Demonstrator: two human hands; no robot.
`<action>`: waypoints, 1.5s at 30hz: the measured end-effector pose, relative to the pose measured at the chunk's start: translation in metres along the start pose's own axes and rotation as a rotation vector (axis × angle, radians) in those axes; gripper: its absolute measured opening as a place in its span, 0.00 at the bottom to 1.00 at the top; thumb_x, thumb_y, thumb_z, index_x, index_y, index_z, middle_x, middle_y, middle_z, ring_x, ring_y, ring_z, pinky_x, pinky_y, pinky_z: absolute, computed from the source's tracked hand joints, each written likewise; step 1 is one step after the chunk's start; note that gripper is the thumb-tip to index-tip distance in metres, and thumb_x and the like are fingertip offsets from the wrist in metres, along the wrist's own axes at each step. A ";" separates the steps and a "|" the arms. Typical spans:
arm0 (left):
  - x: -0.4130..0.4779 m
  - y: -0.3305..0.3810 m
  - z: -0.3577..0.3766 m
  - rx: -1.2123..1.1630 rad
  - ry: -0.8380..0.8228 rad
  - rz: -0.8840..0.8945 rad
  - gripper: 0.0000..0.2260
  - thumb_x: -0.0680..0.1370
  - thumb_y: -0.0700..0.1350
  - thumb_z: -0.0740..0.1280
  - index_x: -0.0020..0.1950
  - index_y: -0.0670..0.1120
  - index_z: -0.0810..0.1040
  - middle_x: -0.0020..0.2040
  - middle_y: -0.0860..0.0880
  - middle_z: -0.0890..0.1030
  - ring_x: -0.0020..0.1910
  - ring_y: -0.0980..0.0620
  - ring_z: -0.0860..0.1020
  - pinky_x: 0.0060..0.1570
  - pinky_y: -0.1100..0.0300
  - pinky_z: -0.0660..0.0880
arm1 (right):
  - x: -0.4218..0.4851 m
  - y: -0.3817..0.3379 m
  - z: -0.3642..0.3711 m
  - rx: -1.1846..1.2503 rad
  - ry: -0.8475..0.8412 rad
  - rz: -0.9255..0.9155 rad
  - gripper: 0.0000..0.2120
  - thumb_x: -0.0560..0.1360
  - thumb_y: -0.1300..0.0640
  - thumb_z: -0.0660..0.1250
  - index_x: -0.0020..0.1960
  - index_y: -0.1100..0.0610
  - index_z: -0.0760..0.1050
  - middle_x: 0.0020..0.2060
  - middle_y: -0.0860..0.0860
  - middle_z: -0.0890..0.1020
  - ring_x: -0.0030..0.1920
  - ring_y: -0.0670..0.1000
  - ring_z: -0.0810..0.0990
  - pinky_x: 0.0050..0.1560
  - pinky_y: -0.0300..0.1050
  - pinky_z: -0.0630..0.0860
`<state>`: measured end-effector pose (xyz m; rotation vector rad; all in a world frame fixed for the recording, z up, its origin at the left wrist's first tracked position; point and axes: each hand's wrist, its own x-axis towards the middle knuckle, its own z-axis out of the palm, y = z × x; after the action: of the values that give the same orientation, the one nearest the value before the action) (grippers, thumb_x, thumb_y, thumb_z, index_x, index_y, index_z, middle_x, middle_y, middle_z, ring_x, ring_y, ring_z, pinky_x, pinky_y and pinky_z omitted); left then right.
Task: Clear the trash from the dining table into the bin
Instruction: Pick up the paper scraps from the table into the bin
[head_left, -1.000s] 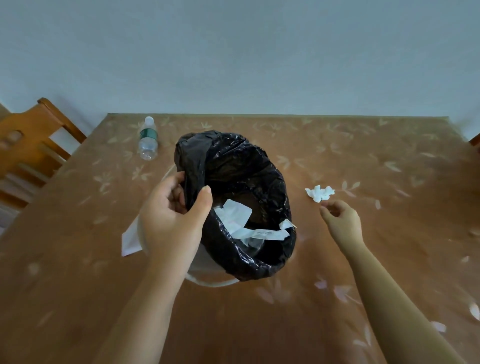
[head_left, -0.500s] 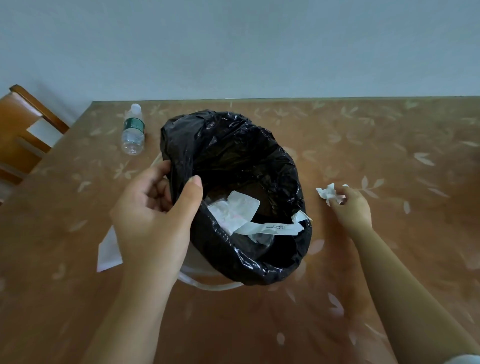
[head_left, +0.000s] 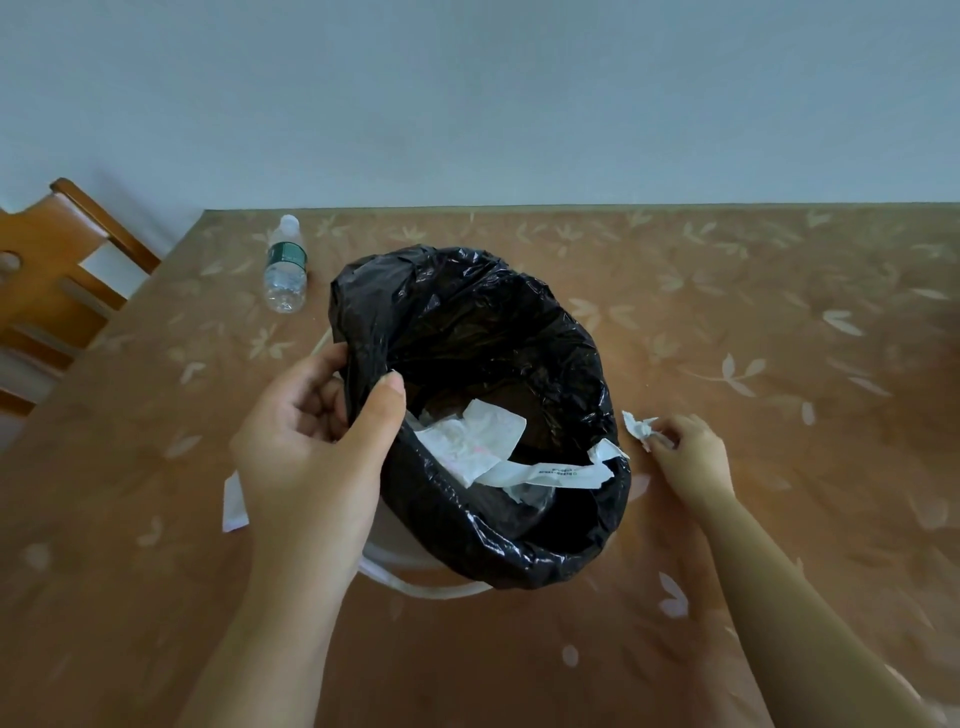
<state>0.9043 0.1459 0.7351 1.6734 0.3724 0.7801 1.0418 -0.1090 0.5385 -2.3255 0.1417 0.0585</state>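
A bin lined with a black plastic bag stands tilted on the brown flower-patterned table. My left hand grips the bag's near-left rim, thumb inside. White paper scraps and a long printed strip lie inside the bin. My right hand pinches a small crumpled white tissue just right of the bin's rim, close above the table.
A clear water bottle with a green label stands at the table's far left. A white paper lies partly hidden under my left wrist. A wooden chair is off the left edge. A pale wall runs behind.
My right hand reached the crumpled tissue, closed on it, and has carried it left toward the bin's rim. My left hand kept its hold on the bag.
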 end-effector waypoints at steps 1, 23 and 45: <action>-0.002 0.002 -0.002 0.000 -0.008 -0.003 0.09 0.67 0.45 0.70 0.44 0.56 0.80 0.28 0.63 0.75 0.30 0.63 0.72 0.35 0.71 0.71 | -0.007 0.000 -0.001 0.007 -0.002 0.001 0.05 0.71 0.64 0.64 0.45 0.61 0.77 0.42 0.58 0.76 0.42 0.55 0.72 0.39 0.45 0.63; -0.091 0.026 -0.106 -0.079 -0.113 -0.216 0.08 0.66 0.45 0.73 0.40 0.58 0.80 0.29 0.61 0.79 0.31 0.62 0.76 0.33 0.69 0.72 | -0.261 -0.126 -0.089 0.398 0.245 -0.233 0.15 0.70 0.66 0.66 0.37 0.45 0.75 0.36 0.50 0.78 0.36 0.43 0.74 0.38 0.28 0.69; -0.159 0.049 -0.222 -0.040 -0.060 -0.040 0.18 0.68 0.45 0.72 0.38 0.72 0.76 0.33 0.71 0.77 0.33 0.67 0.75 0.35 0.68 0.73 | -0.399 -0.177 -0.084 -0.197 0.153 -0.548 0.13 0.72 0.57 0.68 0.55 0.55 0.77 0.49 0.51 0.79 0.51 0.52 0.76 0.49 0.40 0.69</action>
<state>0.6321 0.1981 0.7536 1.6431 0.3452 0.7022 0.6668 -0.0154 0.7584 -2.4832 -0.4450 -0.3953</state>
